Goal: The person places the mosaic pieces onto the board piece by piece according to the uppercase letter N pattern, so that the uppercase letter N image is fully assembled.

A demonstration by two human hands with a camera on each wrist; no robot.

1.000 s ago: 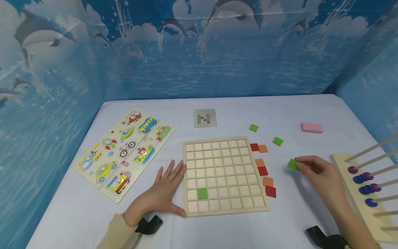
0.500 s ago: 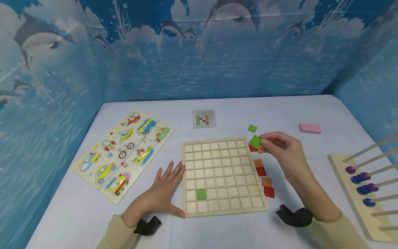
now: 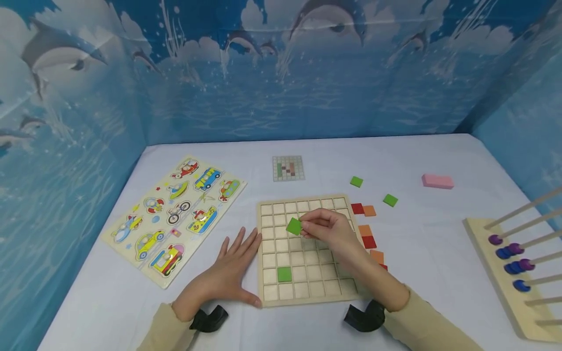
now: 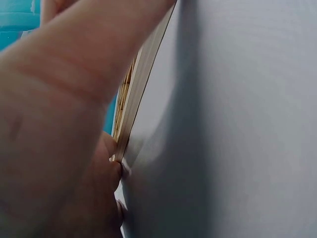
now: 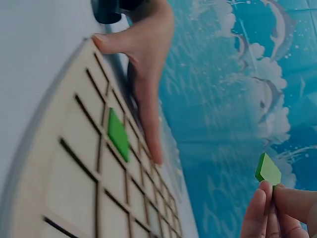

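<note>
A square wooden grid board [image 3: 316,298] lies at the middle of the table. My right hand [image 3: 335,236] pinches a green square tile [image 3: 293,226] by one corner, held above the board's upper middle cells. In the right wrist view that green tile [image 5: 268,171] stands up between thumb and fingertips. Another green tile [image 3: 284,274] sits in a cell of the second row from the front, second column. My left hand [image 3: 228,273] lies with fingers spread at the board's left edge, thumb and fingertips touching its frame. In the left wrist view the left hand [image 4: 64,99] covers much of the board's side.
Red tiles [image 3: 369,242] and orange tiles [image 3: 365,230] line the board's right side. Two green tiles [image 3: 390,200] lie behind them. A small pattern card [image 3: 288,168] is at the back, a vehicle puzzle [image 3: 175,219] left, a pink block [image 3: 437,181] and bead rack [image 3: 505,278] right.
My right hand has carried the green tile leftward from the table's right side, past the red and orange tiles, to above the board. My left hand has stayed at the board's left edge.
</note>
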